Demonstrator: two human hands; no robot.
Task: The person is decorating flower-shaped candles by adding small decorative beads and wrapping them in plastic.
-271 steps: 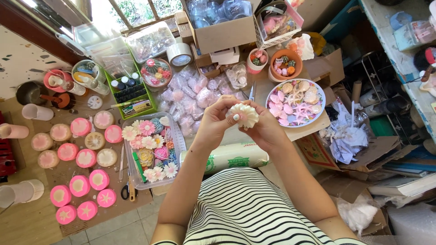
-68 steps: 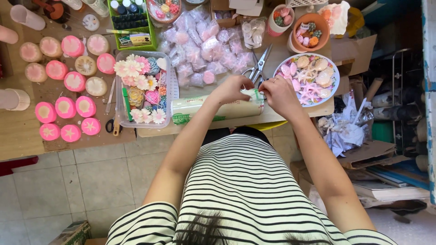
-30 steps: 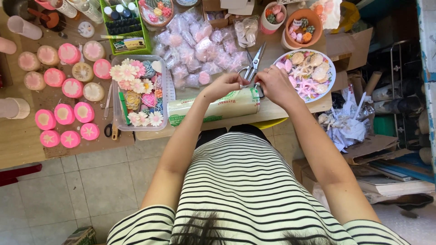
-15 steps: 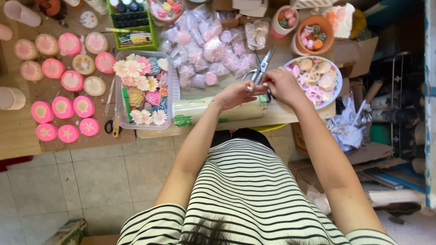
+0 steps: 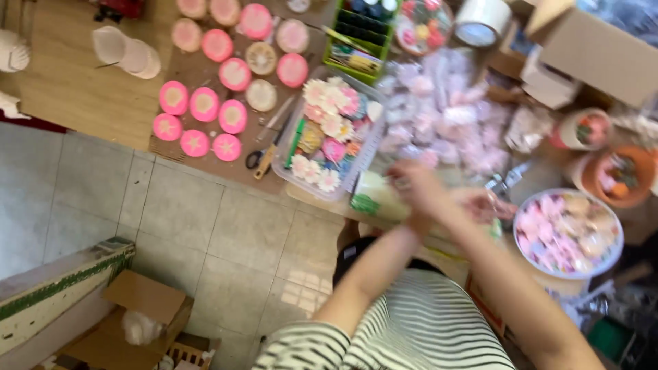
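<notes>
Swinging left since half a second ago, the view blurs; left hand (image 5: 418,188) and right hand (image 5: 483,205) meet above the pale roll (image 5: 377,199), finger spread indiscernible; scissors (image 5: 504,181) beside them; two flower trays: clear tray (image 5: 329,133), round plate (image 5: 569,233).

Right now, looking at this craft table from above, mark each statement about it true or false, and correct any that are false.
1. The clear tray holds flower-shaped pieces. True.
2. The round pink pieces lie on the tiled floor. False: they lie on brown card on the table.
3. The small scissors lie left of the clear tray. True.
4. The left hand and right hand rest in the person's lap. False: both are out over the table edge, close together.
5. The white plate of pink and cream pieces is empty. False: it is nearly full.
</notes>
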